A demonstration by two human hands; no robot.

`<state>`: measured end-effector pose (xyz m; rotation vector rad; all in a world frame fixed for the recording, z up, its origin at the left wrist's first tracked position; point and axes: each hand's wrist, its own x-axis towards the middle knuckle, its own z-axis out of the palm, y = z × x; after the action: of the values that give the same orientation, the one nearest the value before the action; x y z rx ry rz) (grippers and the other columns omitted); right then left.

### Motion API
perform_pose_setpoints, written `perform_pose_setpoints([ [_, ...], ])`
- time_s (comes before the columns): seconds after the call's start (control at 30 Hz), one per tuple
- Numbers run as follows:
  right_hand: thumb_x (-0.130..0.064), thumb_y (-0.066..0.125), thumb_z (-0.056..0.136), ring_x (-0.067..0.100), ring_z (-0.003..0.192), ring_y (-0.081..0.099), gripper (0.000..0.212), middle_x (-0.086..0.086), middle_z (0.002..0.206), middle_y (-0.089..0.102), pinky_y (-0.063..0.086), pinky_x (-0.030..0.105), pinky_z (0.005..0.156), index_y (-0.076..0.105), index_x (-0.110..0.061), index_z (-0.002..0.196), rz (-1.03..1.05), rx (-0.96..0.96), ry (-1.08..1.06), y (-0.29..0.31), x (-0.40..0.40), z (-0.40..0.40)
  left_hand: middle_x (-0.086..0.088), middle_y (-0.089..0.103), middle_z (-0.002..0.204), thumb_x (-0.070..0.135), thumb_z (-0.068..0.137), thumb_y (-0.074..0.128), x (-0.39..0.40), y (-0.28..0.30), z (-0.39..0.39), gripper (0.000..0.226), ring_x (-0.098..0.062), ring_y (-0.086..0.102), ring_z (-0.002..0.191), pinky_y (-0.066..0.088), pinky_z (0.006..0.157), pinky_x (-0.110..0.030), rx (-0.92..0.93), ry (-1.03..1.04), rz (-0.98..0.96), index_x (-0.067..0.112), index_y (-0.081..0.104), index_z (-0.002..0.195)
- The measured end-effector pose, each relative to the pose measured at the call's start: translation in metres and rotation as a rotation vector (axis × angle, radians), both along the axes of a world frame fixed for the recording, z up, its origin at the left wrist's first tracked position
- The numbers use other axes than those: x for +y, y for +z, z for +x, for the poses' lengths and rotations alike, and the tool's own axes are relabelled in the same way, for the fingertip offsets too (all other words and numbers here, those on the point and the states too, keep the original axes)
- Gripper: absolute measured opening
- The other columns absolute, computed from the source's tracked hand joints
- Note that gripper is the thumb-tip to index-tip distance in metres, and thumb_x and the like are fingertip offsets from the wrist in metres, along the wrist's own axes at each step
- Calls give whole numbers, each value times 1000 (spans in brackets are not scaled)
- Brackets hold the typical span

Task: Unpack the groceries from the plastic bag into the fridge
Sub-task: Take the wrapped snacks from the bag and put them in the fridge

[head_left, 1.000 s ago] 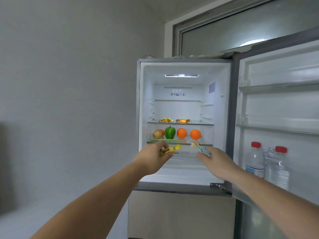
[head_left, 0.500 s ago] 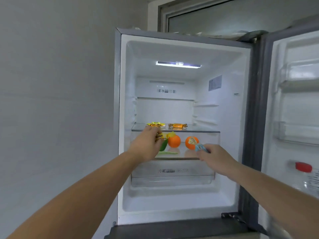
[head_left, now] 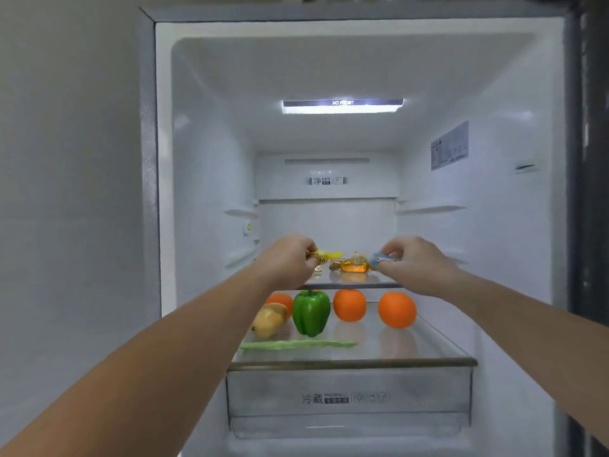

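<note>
Head view, open fridge [head_left: 197, 159], left hand [head_left: 290, 262] gripping yellow candy [head_left: 324, 257], right hand [head_left: 412, 262] pinching blue candy [head_left: 379, 258], both above upper shelf [head_left: 356, 285], wrapped sweet [head_left: 354, 267] between.

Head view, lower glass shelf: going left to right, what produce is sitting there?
Potato → green pepper → orange → orange. Another orange thing sits behind the potato, mostly hidden, so I leave it out. A long green vegetable lies across the front.

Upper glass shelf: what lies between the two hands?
In the head view, an orange-wrapped candy lies on the upper glass shelf between the left hand and the right hand.
</note>
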<state>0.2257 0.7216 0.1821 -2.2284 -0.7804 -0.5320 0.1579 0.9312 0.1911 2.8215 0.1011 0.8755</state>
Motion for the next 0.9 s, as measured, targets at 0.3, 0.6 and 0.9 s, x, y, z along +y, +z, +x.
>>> perform_pose_setpoints([
  [0.3, -17, 64, 79, 15, 90, 60, 16, -1, 96, 67, 53, 28, 76, 68, -18, 95, -238, -18, 108, -1, 50, 59, -3, 69, 104, 27, 89, 63, 30, 0, 29, 22, -18, 60, 91, 48, 80, -27, 221, 97, 47, 17, 72, 106],
  [0.6, -19, 62, 83, 18, 83, 58, 7, 0, 93, 64, 50, 30, 66, 64, -24, 87, -351, -170, -19, -3, 71, 77, -1, 68, 103, 19, 87, 64, 49, -1, 36, 23, -14, 57, 86, 47, 76, -25, 181, 106, 83, 20, 72, 109],
  [0.9, -27, 61, 80, 19, 89, 57, 23, -3, 99, 60, 54, 40, 77, 59, -26, 103, -195, -121, -80, -7, 43, 45, 4, 68, 98, 36, 88, 61, 37, -2, 26, 19, -14, 60, 87, 52, 79, -31, 35, -31, 26, 27, 69, 102],
])
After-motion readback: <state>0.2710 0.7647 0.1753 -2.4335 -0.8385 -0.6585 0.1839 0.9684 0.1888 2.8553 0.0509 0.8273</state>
